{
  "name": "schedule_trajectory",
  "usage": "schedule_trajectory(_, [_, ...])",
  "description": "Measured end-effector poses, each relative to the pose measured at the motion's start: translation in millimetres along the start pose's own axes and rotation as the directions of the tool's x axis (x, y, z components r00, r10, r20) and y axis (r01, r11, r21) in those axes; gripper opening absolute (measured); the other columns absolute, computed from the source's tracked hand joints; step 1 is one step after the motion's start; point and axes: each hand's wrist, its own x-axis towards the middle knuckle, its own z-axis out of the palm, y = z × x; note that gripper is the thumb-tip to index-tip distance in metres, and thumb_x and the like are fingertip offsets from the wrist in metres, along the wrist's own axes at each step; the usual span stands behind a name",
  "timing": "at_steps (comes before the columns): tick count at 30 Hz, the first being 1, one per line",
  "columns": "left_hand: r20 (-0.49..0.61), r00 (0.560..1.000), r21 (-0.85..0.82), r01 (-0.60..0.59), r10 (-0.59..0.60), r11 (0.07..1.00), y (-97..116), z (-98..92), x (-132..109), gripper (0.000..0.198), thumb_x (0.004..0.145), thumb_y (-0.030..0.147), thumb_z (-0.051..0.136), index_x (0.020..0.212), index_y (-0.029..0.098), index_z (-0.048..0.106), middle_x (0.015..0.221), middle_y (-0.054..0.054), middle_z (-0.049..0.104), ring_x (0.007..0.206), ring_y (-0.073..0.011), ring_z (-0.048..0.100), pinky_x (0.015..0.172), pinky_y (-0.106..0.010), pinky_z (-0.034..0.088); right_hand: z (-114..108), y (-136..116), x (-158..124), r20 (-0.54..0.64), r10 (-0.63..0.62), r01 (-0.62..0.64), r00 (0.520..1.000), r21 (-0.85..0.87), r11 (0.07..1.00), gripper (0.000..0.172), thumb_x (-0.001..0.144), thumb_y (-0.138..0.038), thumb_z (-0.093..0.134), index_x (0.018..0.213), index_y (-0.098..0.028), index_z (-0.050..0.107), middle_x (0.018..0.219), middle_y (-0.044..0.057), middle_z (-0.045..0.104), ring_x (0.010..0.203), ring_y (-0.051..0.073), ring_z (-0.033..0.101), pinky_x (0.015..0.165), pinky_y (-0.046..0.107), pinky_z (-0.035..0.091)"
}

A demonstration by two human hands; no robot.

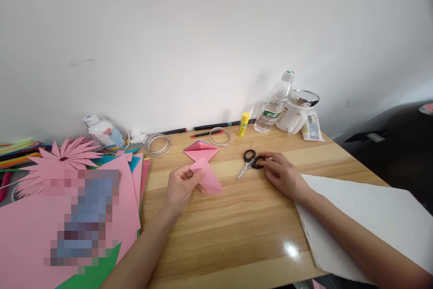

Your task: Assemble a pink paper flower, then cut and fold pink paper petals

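Observation:
My left hand [184, 185] pinches a folded square of pink paper [209, 177] between thumb and fingers, above the wooden table. Just behind it lies a stack of folded pink paper [200, 150] with a pointed top edge. My right hand [279, 172] has its fingertips closed at one handle loop of the black-handled scissors [249, 162]. The scissors rest on the tabletop, blades slightly apart and pointing toward the lower left. Part of the right loop is hidden by my fingers.
A yellow glue stick [243, 124], a water bottle [274, 104] and a white mug [296, 115] stand along the wall. Tape rolls [158, 145] and pens [208, 134] lie nearby. Coloured paper sheets [126, 185] and a pink paper fan [64, 158] fill the left. White board [365, 212] lies under my right arm.

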Motion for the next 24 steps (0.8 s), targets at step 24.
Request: schedule_trajectory(24, [0.169, 0.985, -0.047, 0.052, -0.043, 0.998, 4.4, -2.9, -1.9, 0.025, 0.063, 0.035, 0.071, 0.066, 0.012, 0.062, 0.052, 0.0, 0.062, 0.041, -0.0114, 0.055, 0.038, -0.024, 0.05, 12.1, -80.3, 45.5, 0.34, 0.147, -0.317, 0.929, 0.525, 0.79, 0.032, 0.084, -0.024, 0.047, 0.115, -0.021, 0.05, 0.096, 0.009, 0.059, 0.082, 0.018, 0.059, 0.073, 0.033, 0.046])
